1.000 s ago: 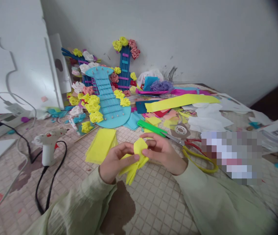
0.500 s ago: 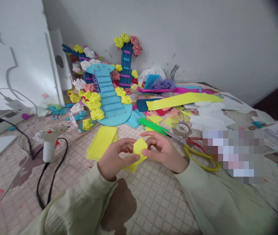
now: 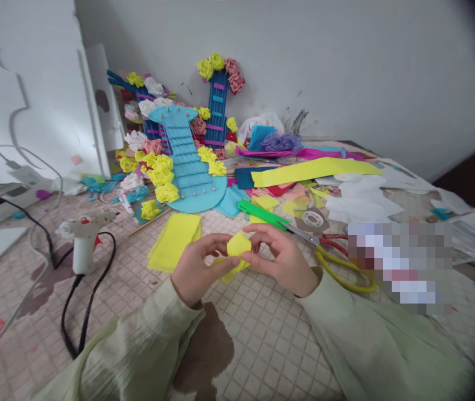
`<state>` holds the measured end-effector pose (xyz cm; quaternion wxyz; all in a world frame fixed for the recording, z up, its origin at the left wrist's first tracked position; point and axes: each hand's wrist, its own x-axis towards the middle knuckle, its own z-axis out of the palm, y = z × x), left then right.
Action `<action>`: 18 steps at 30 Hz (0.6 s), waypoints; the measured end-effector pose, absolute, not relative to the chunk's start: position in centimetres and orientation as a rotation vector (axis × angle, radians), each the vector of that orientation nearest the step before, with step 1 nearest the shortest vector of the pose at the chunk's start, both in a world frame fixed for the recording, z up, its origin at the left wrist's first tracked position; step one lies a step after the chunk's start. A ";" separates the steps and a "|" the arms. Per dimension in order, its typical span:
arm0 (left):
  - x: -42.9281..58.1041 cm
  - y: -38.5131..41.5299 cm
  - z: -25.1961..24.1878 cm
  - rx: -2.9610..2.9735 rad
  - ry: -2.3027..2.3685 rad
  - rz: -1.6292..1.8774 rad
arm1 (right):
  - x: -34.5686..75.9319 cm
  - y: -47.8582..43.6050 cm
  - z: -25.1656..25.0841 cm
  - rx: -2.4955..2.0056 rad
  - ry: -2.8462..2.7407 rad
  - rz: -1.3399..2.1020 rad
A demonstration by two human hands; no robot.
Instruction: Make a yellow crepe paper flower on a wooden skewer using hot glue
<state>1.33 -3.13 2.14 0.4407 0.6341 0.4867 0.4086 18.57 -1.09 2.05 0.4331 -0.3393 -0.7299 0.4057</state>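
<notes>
Between my two hands is a small folded piece of yellow crepe paper [image 3: 238,244], held above the tabletop. My left hand [image 3: 199,268] pinches its left side between thumb and fingers. On the right side, the thumb and fingers of my right hand [image 3: 281,257] are closed on the same piece. A loose part of the paper hangs below the fingertips. Just behind my left hand lies a stack of yellow paper sheets [image 3: 174,239]. Close behind my right hand are a green utility knife [image 3: 262,214] and scissors with yellow and red handles [image 3: 342,273].
A white glue gun [image 3: 85,245] with a black cord stands at left, near a power strip [image 3: 7,206]. Behind, a light-blue paper guitar shape [image 3: 187,161] carries yellow paper flowers. A tape roll [image 3: 313,219], purple yarn [image 3: 281,143] and a yellow strip [image 3: 316,171] lie at the back.
The yellow paper between my fingers has tilted and its upper part looks lower and more folded. My left hand has shifted slightly right; both hands still hold it.
</notes>
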 end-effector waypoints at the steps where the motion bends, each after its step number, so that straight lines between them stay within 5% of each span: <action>1: 1.3 -3.2 2.1 1.592 1.221 1.056 | 18.5 -1.1 2.0 -0.839 -1.800 0.993; 12: 1.4 -3.1 3.3 1.649 1.278 1.000 | 18.9 -1.4 2.5 -0.898 -1.861 0.902; 18: -0.2 -2.0 2.5 1.489 1.318 1.158 | 20.4 -0.2 1.6 -1.224 -2.467 0.825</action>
